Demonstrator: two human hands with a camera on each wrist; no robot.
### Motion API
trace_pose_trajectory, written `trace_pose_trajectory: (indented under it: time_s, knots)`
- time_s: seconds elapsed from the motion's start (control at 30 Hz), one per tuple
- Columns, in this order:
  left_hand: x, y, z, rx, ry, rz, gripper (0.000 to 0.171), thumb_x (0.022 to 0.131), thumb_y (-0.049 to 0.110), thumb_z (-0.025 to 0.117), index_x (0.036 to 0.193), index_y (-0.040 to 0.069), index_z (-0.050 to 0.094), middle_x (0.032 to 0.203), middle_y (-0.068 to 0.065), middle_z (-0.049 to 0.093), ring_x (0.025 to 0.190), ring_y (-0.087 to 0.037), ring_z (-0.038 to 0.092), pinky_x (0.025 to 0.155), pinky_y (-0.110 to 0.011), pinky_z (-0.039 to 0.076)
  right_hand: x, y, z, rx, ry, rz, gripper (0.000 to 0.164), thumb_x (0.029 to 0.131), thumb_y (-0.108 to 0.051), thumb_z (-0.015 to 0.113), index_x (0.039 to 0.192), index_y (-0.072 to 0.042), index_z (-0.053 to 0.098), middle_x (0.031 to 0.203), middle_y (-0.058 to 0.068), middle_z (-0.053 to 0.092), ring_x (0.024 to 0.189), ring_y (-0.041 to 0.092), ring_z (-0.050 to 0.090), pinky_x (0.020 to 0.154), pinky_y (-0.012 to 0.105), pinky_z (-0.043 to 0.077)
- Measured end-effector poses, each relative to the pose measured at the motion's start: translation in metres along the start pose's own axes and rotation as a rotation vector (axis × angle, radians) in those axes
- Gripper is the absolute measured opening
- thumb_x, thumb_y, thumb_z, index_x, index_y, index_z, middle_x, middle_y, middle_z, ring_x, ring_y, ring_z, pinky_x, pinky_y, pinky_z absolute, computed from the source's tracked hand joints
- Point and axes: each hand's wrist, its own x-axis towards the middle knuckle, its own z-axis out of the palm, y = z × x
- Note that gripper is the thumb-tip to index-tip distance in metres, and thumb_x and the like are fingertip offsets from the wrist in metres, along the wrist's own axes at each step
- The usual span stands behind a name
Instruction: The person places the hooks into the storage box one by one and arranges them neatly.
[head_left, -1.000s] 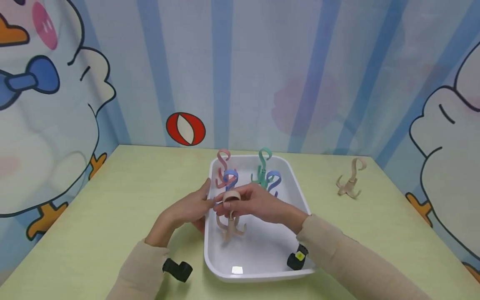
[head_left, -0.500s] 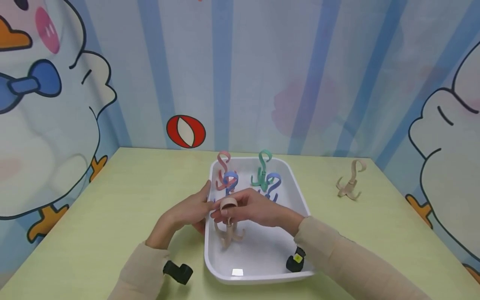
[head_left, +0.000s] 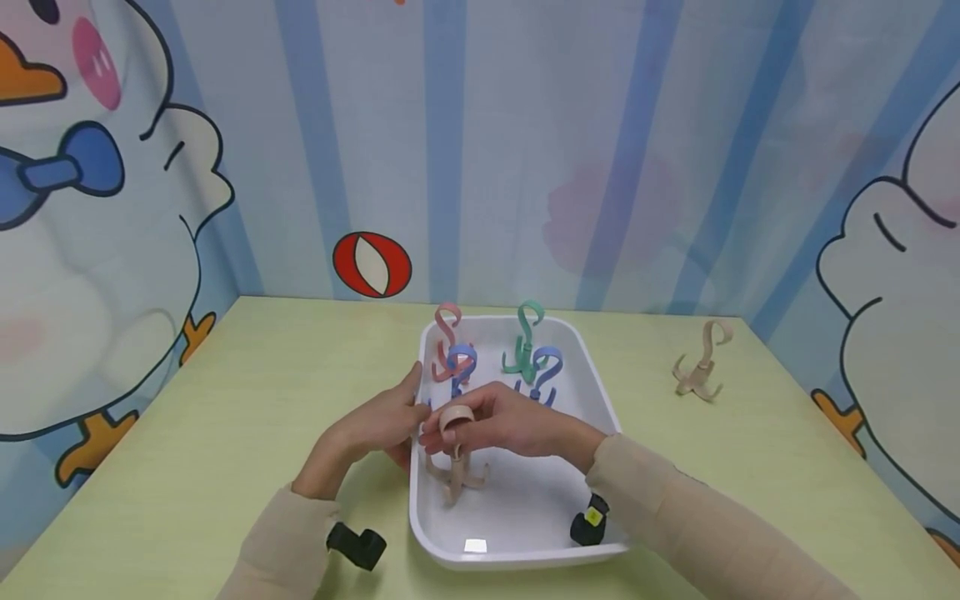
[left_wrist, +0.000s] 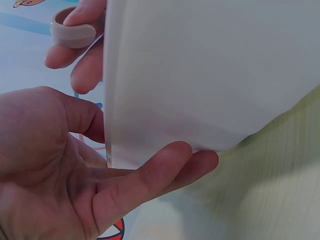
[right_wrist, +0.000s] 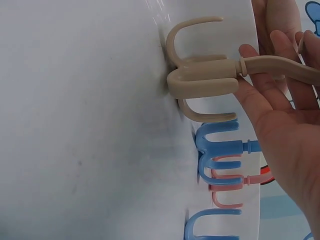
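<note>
A beige four-pronged swivel hook [head_left: 457, 478] hangs upright at the left side of the white tray [head_left: 525, 552]. My right hand [head_left: 513, 421] pinches its curled top between thumb and fingers. In the right wrist view the beige hook's [right_wrist: 210, 77] prongs sit close to the tray floor; whether they touch cannot be told. My left hand [head_left: 382, 423] grips the tray's left rim, thumb at the edge. In the left wrist view its fingers [left_wrist: 150, 175] lie along the tray's outer wall [left_wrist: 195, 75].
In the tray stand a pink hook [head_left: 448, 321], a green hook [head_left: 527, 342] and two blue ones, the left blue hook [head_left: 463, 360] and the right blue hook [head_left: 551, 367]. Another beige hook [head_left: 703, 367] stands on the yellow-green table [head_left: 750, 483] to the right. A printed curtain [head_left: 510, 150] hangs behind.
My right hand has moved slightly left and toward me, bringing the beige hook lower in the tray. My left hand keeps its hold on the rim.
</note>
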Motion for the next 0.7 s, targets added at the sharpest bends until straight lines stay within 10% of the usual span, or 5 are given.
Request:
trace_pose_trajectory:
  time_s: [0.7]
  knots:
    - [-0.0001,0.0019,0.0008,0.031,0.012,-0.013,0.075,0.107,0.013,0.046,0.169,0.02,0.005,0.14,-0.027,0.056,0.086,-0.028,0.077,0.06,-0.046,0.066,-0.0074,-0.0079,-0.0059,-0.074,-0.008,-0.005,0.039,0.1,-0.008,0.068,0.136,0.005,0.065,0.13,0.023,0.072,0.122,0.022,0.072,0.11,0.035,0.055]
